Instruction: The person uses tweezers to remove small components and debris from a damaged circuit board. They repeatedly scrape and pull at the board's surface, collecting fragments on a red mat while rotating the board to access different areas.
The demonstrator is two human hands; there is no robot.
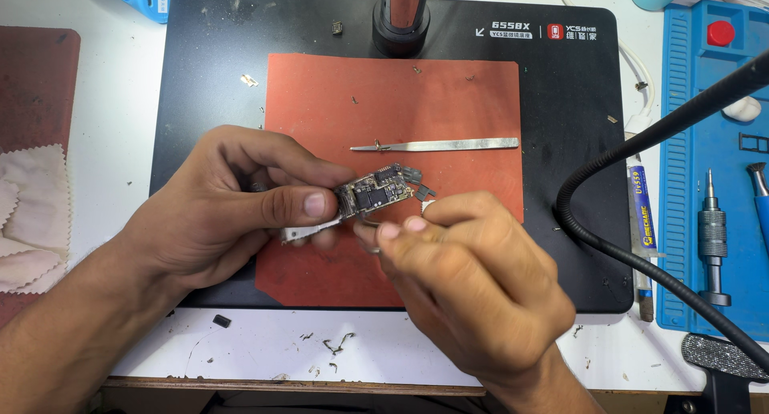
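Left hand (pixel 216 210) pinches a small bare circuit board (pixel 376 191) between thumb and fingers, held above the red mat (pixel 448 94), near its middle. Right hand (pixel 469 278) closes on a thin metal tool; its tip sits at the board's lower edge, exact contact hidden by the fingers. A silvery strip (pixel 304 233) juts below the left thumb.

Progress, as judged: board already out of any housing and stripped bare; chips and shields partly exposed. Work on it looks mid-way, with the tool engaged and nothing set down.

Surface: red mat lies on a black work pad (pixel 561 246). A flat metal pry blade (pixel 440 145) rests on the mat beyond the board. Metal scraps (pixel 336 346) litter the white bench nearer than the mat. Right of the mat: black flexible hose (pixel 609 246), blue tool tray (pixel 689 222) with a screwdriver (pixel 711 238). Left of it: pale cloth (pixel 32 214).
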